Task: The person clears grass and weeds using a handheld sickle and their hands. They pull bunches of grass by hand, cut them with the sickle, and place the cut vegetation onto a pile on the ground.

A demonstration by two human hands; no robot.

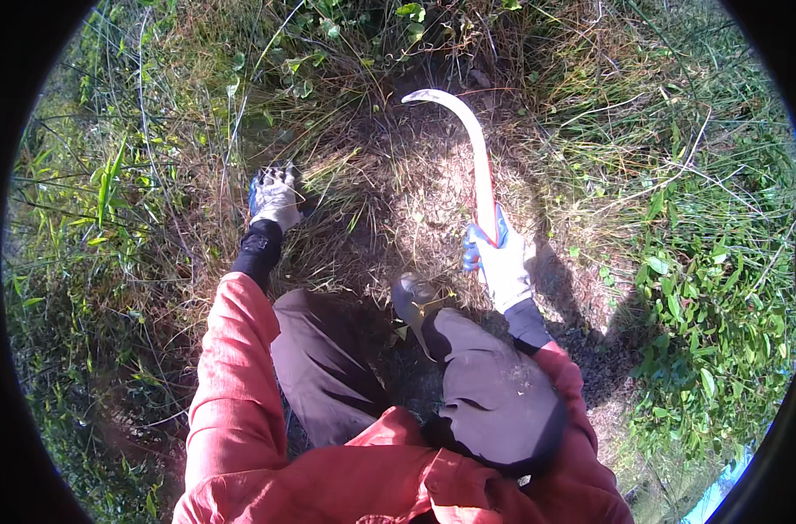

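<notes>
My right hand (506,265), in a white glove with blue on the fingers, is closed around the handle of a sickle (479,154). The pale blade reaches away from me over the ground, and its curved tip points left. At the left, my left hand (276,195) is down in the grass with its gloved back facing up. Grass stalks (332,171) lie right beside its thumb side. Its fingertips are hidden, so whether they grip any stalks is unclear.
Bare soil with dry clippings (430,190) lies between my hands. Tall grass (168,124) stands to the left and ahead. A leafy shrub (705,308) grows at the right. My boot (414,298) and bent knees are close below the sickle.
</notes>
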